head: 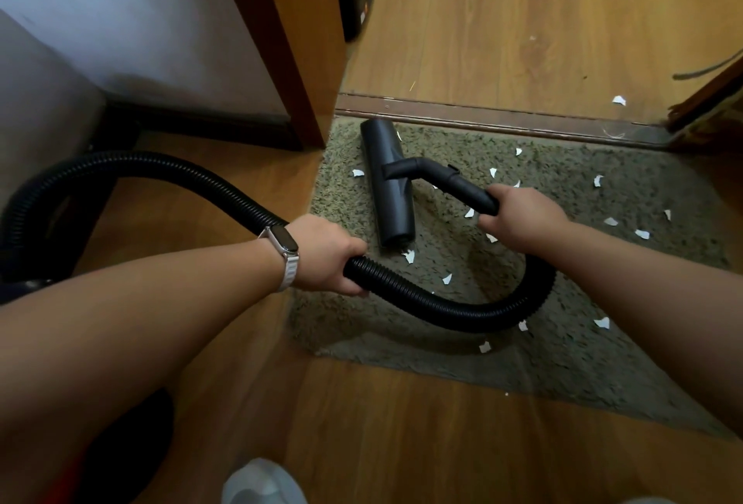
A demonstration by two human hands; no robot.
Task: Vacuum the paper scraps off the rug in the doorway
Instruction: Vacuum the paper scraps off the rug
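now left grip (326, 255) clasps hose (442, 311), right grip (522, 218) clasps handle (462, 185); floor head (388, 185) lies lengthwise toward threshold (502, 118).

Dim warm light, wide-angle edge distortion

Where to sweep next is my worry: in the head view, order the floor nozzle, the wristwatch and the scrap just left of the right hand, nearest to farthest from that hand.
1. Paper scrap, just left of the right hand.
2. Floor nozzle, farther left.
3. Wristwatch, far to the left.
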